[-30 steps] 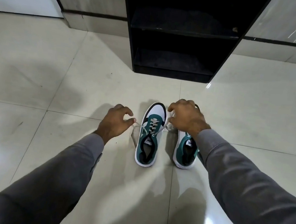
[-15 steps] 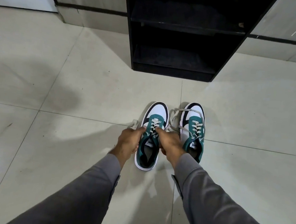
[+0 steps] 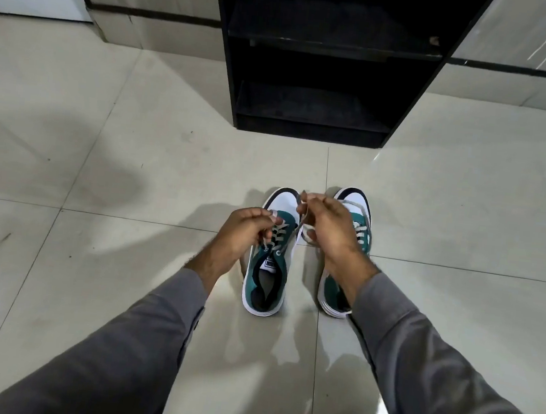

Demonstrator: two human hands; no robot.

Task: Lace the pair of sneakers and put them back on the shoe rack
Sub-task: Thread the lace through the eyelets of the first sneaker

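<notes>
**Tying the lace of the left sneaker in front of the rack**

Pale glossy floor tiles [image 3: 110, 142] fill most of the view, and a grey tiled wall runs behind them. Against this wall stands the black shoe rack [image 3: 306, 132], with its two lower shelves dark and, as far as one can see, without shoes. Two grey sleeves reach forward from the bottom corners.

Both sneakers stand on the floor just in front of the rack, side by side, toes toward it. The left sneaker [image 3: 269, 274], teal with a white toe, shows its lace crossed through the eyelets. The right sneaker [image 3: 355, 212] is mostly hidden under the right wrist, but some of its lace shows too.

The left hand [image 3: 238, 233] is closed, with the fingertips pinching one end of the lace [image 3: 275, 237] above the tongue. The right hand [image 3: 328, 226] is closed too and pinches the other end, lifted near the toe.

I judge that the lacing of this shoe is nearly finished and the knot is in hand. The next move calls for crossing the two ends and pulling evenly. After that, each shoe must be carried to a shelf.
</notes>
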